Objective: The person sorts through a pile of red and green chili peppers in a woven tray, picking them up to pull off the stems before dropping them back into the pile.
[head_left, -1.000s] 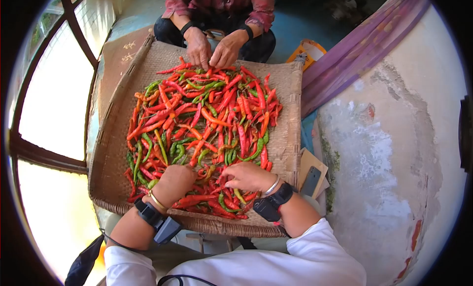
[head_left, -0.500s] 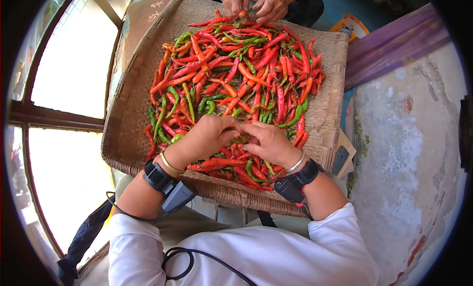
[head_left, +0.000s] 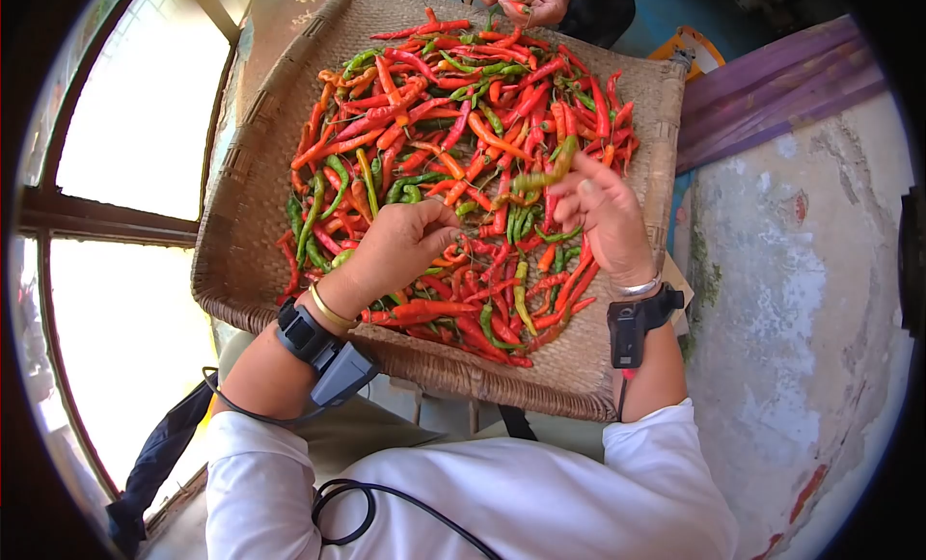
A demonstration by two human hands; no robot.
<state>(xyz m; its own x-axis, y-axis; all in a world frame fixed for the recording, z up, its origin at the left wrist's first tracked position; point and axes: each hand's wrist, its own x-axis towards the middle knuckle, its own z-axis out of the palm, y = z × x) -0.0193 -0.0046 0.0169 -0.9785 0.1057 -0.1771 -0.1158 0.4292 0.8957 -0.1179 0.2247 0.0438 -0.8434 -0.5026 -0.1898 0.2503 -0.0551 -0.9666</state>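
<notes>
Red, orange and green chili peppers [head_left: 424, 164] lie heaped in a shallow woven basket [head_left: 246, 208]. Over the near half of the heap, my left hand [head_left: 410, 237] is closed in a pinch; whatever its fingertips hold is too small to name. My right hand [head_left: 608, 218] is to its right with fingers stretched and apart. A yellowish-green chili pepper [head_left: 548, 177] is right at those fingertips, above the heap, apparently loose from them.
Across the basket, another person's hands [head_left: 535, 0] hold a red chili pepper [head_left: 516, 0]. A bright window [head_left: 125, 309] is on the left. Purple cloth [head_left: 772, 92] and a worn wall or floor surface [head_left: 772, 300] lie to the right.
My right hand has moved away from my left, up and to the right, and its fingers have spread. The other person's hands have lifted a red chili pepper from the heap.
</notes>
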